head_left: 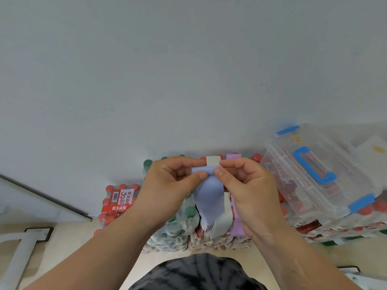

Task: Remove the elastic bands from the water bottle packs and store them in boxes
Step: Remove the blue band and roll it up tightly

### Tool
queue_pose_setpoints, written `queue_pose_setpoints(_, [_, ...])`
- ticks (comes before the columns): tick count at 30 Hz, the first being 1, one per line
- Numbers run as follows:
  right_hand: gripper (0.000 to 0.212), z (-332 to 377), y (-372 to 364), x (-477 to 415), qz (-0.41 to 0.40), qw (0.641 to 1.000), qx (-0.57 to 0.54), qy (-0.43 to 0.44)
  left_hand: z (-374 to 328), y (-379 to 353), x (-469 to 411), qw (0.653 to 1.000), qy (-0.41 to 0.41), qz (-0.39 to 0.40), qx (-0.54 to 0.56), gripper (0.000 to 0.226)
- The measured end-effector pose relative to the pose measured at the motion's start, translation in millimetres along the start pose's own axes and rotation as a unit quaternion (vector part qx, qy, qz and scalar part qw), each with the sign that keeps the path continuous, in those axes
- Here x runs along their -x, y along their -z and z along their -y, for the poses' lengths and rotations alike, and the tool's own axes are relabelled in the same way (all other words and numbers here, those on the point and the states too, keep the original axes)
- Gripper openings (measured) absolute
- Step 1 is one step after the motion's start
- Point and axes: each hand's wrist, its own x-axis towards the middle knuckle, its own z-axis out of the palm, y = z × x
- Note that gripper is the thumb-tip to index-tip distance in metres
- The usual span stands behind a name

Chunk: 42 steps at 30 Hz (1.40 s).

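Centrally, a pale blue band [209, 197] is pinched at its top edge between thumb and fingers of both the left hand [167, 185] and the right hand [245, 189], above the bottle packs [117, 206]. A white band [212, 161] and a purple band [236, 227] are seen just behind it. A clear box [314, 174] is set on packs at the right.

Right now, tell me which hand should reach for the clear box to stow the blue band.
Right, probably. The right hand sits nearer the clear box, which lies to that side with its lid on; the left hand can hold the blue band alone.
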Motion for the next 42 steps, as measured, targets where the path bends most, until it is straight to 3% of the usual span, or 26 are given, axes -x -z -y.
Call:
queue_pose_setpoints(4, [0.01, -2.8, -0.3, 3.1, -0.008, 1.0, -0.007, -0.005, 1.6, -0.3, 0.0, 1.0, -0.007, -0.019, -0.02, 0.032])
queue_pose_setpoints(10, [0.029, -1.1, 0.3, 2.3, 0.01, 1.0, -0.012, -0.011, 0.9, -0.5, 0.3, 0.999, -0.011, -0.03, 0.01, 0.037])
queue_pose_setpoints(19, [0.032, -8.0, 3.6, -3.3, 0.069, 0.994, 0.013, -0.08, -0.3, 0.0, -5.0, 0.995, 0.005, -0.069, 0.075, 0.022])
queue_pose_setpoints(27, [0.009, -0.7, 8.3, -6.6, 0.117, 0.991, 0.039, -0.049, -4.3, -3.3, -6.4, 0.994, 0.03, -0.045, 0.097, 0.02])
queue_pose_setpoints(37, [0.01, 0.0, 8.5, -8.4, 0.102, 0.988, 0.115, -0.024, -3.6, -2.9, -9.4, 0.995, 0.039, -0.052, 0.073, 0.019])
queue_pose_setpoints(42, [0.009, -1.7, 8.6, -7.4, 0.088, 0.991, 0.098, -0.025, -3.7, -1.6, -8.1, 0.998, 0.014, -0.025, 0.056, 0.037])
